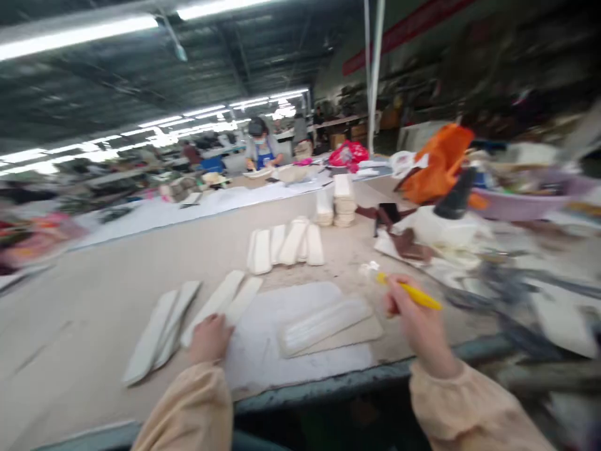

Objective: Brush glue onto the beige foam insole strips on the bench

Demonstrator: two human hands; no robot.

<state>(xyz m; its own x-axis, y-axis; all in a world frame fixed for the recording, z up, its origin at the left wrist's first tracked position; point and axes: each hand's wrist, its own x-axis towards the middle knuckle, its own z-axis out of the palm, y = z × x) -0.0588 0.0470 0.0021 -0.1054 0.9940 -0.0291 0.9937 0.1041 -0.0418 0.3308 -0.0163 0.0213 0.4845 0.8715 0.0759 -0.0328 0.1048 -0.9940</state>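
My right hand [420,322] is closed around a yellow-handled brush [425,298], its pale tip pointing left over the table. My left hand [211,338] has its fingers curled over the near end of long white strips [220,297] with rounded ends. Between the hands lies a white sheet [300,300], and on it a strip with a shiny, wet-looking surface [323,324] overlaps a beige piece [364,333]. More white strips [153,335] lie to the left of my left hand. Motion blur hides the exact finger contact.
Beyond the sheet is a row of white pieces [288,244], with stacks [344,200] behind. A white container with a black top [453,203], an orange bag [434,163], a purple basin [526,203] and scraps crowd the right. A person [263,147] works across the table.
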